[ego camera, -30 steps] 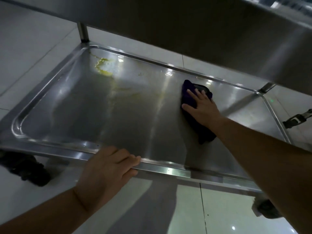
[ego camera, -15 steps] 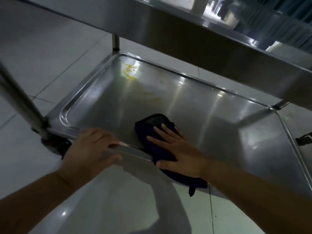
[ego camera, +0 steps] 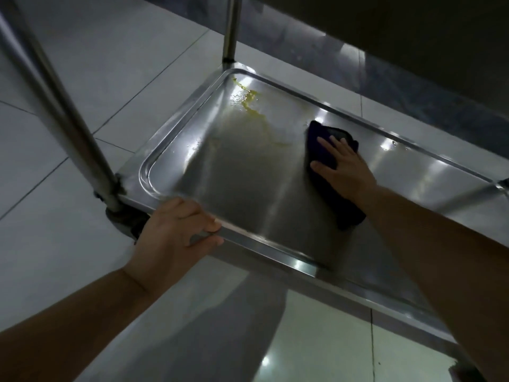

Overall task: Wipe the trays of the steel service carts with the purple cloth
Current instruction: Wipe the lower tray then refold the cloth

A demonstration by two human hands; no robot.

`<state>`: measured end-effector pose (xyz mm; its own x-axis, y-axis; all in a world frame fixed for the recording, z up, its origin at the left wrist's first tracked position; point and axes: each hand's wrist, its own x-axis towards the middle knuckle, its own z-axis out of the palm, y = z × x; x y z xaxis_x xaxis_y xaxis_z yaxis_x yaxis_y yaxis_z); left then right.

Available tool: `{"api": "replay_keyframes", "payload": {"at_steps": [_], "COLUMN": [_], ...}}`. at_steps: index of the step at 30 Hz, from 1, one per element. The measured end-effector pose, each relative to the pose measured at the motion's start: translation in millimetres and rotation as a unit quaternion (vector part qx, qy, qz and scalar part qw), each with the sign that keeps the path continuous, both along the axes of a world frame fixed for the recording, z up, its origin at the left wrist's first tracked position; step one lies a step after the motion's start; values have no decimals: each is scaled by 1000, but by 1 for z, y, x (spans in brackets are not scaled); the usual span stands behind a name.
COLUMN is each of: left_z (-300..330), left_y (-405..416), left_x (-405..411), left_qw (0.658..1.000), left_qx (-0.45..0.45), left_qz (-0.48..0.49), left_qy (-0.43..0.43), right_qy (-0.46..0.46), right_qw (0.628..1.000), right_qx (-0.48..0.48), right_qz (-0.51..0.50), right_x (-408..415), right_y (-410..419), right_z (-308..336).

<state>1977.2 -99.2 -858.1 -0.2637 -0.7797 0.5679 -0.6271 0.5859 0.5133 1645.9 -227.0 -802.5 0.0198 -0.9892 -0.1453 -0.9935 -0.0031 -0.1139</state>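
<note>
I see no brand, label or writing that I can read on anything here. My right hand (ego camera: 343,168) lies flat on the purple cloth (ego camera: 334,172), fingers straight and slightly spread, pressing it down onto the floor of the lower tray (ego camera: 248,172) of the steel cart; the grip is apart, not curled round the cloth. The cloth sits toward the far side of the tray, right of its middle, and a fold of it trails out from under my wrist toward the near rim. My left hand (ego camera: 176,230) holds the tray's near rim close to the left corner, fingers curled over the edge with the thumb underneath, so that grip is clamped on the rim. A yellow smear (ego camera: 254,107) runs from the far left corner toward the cloth, stopping just short of it. A steel post (ego camera: 59,106) rises at the near left corner, another post (ego camera: 231,28) at the far left. Pale tile floor (ego camera: 96,51) lies all round the cart.
</note>
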Motion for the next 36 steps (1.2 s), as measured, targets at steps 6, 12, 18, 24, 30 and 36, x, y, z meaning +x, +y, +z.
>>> {"api": "replay_keyframes", "payload": {"at_steps": [6, 12, 18, 24, 30, 36], "left_z": [-4, 0, 21, 20, 14, 10], "left_y": [3, 8, 7, 6, 3, 1], "left_x": [-1, 1, 24, 45, 50, 54], "left_qw": [1000, 999, 998, 988, 988, 991], "left_qx": [-6, 28, 38, 64, 69, 72], "left_qz": [7, 18, 41, 118, 108, 94], "left_qy": [6, 7, -39, -75, -81, -60], "right_qy": [-3, 18, -2, -34, -27, 3], "right_qw": [993, 998, 970, 939, 986, 999], "right_qx": [-16, -8, 28, 35, -9, -2], "right_qz": [-118, 62, 240, 339, 164, 37], "right_x": [45, 102, 143, 127, 102, 98], "right_y": [-1, 41, 96, 74, -1, -44], "right_z": [-4, -8, -5, -7, -8, -6]}}
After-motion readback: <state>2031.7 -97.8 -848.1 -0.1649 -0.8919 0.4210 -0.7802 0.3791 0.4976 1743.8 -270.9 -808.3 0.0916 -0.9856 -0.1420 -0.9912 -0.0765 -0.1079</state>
